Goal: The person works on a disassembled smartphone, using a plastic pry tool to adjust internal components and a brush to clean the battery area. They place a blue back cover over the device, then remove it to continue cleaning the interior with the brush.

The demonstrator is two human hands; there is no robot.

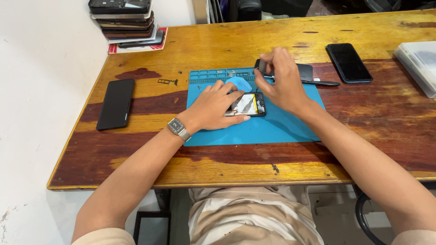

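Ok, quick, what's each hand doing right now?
Left hand: flat, pressing down the opened phone on the blue mat.
Right hand: fingers pinched on a small dark part.

opened phone [249, 104] half hidden under left hand [213, 106], small part pinched in right hand [282, 81] too small to tell, clear box [420, 63] cut off

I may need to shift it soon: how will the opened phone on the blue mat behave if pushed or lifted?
The opened phone lies flat, so it probably slides rather than tips, and the blue mat may grip it. With its insides exposed it is likely fragile. The left hand steadies it, which suggests it is light.
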